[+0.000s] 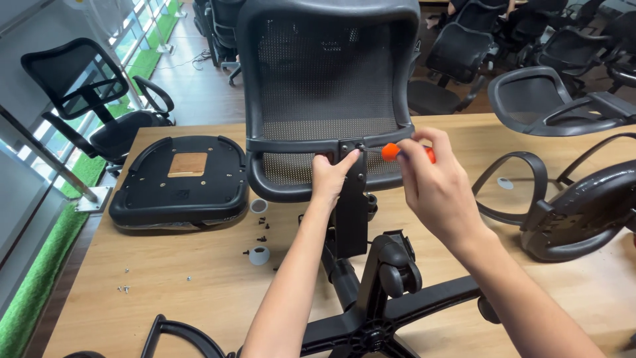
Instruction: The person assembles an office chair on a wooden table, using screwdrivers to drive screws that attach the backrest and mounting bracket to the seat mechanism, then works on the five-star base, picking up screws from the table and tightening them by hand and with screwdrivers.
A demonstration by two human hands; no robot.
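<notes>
A long light wooden table [199, 278] fills the view, and on it, at the middle, stands a black mesh chair backrest with a curved plastic frame [328, 73], upright and facing the camera, its lower bar joined to a black upright support bracket [351, 212] that runs down toward the near edge. Below that bracket, at the near middle, lies a black five-arm chair base with castor wheels [391, 292], one wheel turned up beside the bracket. To the left on the table rests a black padded seat pan turned underside up, with a brown square plate at its centre [179, 179]. At the right lie black curved plastic armrest loops [563, 205], well apart from the hands. The right hand [437, 189] is closed around an orange-handled screwdriver [392, 152], whose thin shaft points left to the joint where bracket meets backrest. The left hand [331, 179] sits just left of that joint, its fingers curled under the lower bar and its thumb pressed on the bracket top, gripping the backrest there. So the joint lies between the two hands, touching the left one. Near the left forearm, small grey plastic caps [259, 255] and scattered black and silver screws [262, 229] lie loose on the table.
</notes>
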